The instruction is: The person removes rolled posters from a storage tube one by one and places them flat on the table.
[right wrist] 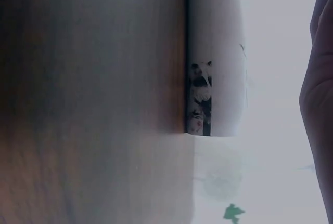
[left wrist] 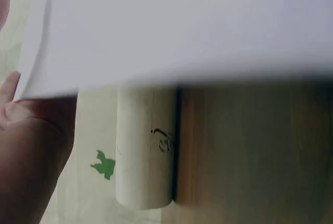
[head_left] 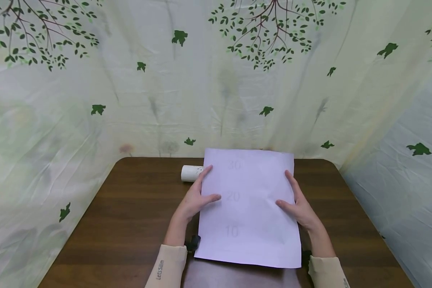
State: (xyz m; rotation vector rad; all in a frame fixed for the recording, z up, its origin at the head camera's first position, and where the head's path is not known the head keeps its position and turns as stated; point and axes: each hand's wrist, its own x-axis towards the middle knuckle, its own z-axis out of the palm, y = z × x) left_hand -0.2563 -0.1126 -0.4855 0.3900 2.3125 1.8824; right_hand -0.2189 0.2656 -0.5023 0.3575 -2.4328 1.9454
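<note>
A large white sheet of paper [head_left: 252,212] with faint numbers down it is held up in front of me, tilted over the table. My left hand [head_left: 194,201] grips its left edge, thumb on the front face. On the opposite edge my right hand [head_left: 302,209] holds it the same way, the other fingers mostly hidden behind the sheet. Beyond the paper lies a white cylindrical roll [head_left: 191,173], largely covered by it in the head view. The right wrist view shows a panda print on the roll [right wrist: 221,78]; dark brush-like marks show on it in the left wrist view.
The brown wooden table [head_left: 129,224] has its far edge against a pale cloth backdrop [head_left: 158,100] printed with branches and green leaves. Below the sheet, a pale surface [head_left: 237,276] shows at the near edge.
</note>
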